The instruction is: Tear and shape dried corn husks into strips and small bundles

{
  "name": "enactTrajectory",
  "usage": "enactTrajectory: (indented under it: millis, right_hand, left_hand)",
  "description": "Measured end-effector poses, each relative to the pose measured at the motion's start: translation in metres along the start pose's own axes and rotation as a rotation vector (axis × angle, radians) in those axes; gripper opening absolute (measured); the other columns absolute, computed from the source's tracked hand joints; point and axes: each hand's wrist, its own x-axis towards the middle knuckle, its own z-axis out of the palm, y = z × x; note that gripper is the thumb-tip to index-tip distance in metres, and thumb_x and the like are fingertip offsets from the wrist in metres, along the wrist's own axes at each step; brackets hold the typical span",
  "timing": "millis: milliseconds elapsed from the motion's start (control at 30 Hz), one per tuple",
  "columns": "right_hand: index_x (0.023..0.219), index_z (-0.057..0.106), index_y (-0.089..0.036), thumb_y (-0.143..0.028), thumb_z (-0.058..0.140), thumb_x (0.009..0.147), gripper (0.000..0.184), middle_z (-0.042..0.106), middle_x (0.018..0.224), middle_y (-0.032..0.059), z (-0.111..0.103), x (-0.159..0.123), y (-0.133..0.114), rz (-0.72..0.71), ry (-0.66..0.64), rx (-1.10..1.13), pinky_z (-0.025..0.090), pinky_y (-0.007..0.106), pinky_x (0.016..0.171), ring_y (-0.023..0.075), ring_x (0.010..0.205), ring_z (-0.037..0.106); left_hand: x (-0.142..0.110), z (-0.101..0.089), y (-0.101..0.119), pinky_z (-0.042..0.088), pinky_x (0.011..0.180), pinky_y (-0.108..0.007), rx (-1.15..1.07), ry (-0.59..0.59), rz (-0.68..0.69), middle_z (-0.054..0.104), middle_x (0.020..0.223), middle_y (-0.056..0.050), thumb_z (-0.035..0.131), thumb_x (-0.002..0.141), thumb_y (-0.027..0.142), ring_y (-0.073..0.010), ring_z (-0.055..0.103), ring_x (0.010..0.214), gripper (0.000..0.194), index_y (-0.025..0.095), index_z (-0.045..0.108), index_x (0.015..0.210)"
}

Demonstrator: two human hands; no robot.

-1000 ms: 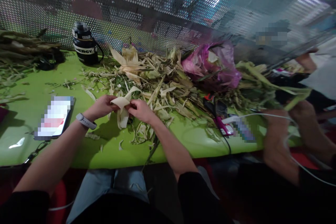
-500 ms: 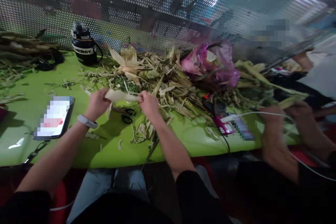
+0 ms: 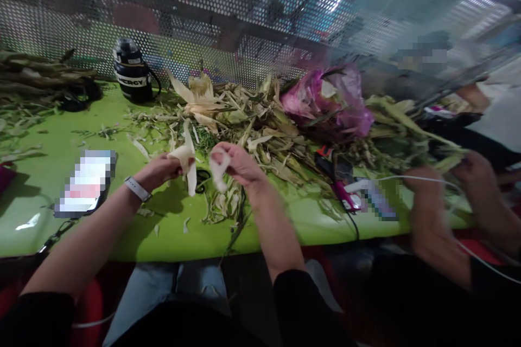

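Pale corn husk [image 3: 188,153] is pinched in my left hand [image 3: 165,167], its ends sticking up and hanging down past the fingers. In my right hand [image 3: 238,165] a smaller, curled strip of husk [image 3: 220,169] is held, somewhat blurred. A gap lies between the two hands, over the green table [image 3: 163,233]. Black-handled scissors [image 3: 202,180] lie on the table just under and between them, partly covered by the husk. Below my right hand is a small heap of husk scraps [image 3: 224,203].
A large pile of dry husks [image 3: 252,114] lies behind my hands, beside a pink plastic bag [image 3: 313,97]. A dark jug [image 3: 133,73] stands back left; a phone [image 3: 87,181] lies left. Another person's hands [image 3: 425,176] work at right near a cable and second phone [image 3: 380,200].
The husk that stretched between both hands is now in two pieces, one in each hand. My right hand has moved slightly right and turned.
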Motion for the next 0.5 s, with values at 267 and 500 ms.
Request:
enactTrajectory:
  millis: [267,500]
  right_hand:
    - [0.088,0.046,-0.021,-0.042,0.082,0.06,0.05,0.059,0.057,-0.0076,0.024,0.022,0.031,0.123,0.021,-0.028,0.042,0.021,0.043,0.0084,0.042,0.051]
    - [0.088,0.055,-0.02,-0.036,0.084,0.057,0.046,0.056,0.064,-0.007,0.024,0.023,0.034,0.052,0.083,-0.045,0.046,0.02,0.057,0.0083,0.059,0.055]
  left_hand:
    - [-0.004,0.009,-0.003,0.044,0.052,-0.023,-0.061,0.017,-0.062,0.069,0.072,-0.007,0.075,0.055,0.022,-0.0152,0.06,0.061,0.024,0.015,0.067,0.076]
    - [-0.006,0.014,0.001,0.042,0.049,-0.02,-0.207,-0.005,-0.175,0.068,0.069,-0.003,0.08,0.057,0.024,-0.0115,0.059,0.057,0.025,0.013,0.068,0.075]
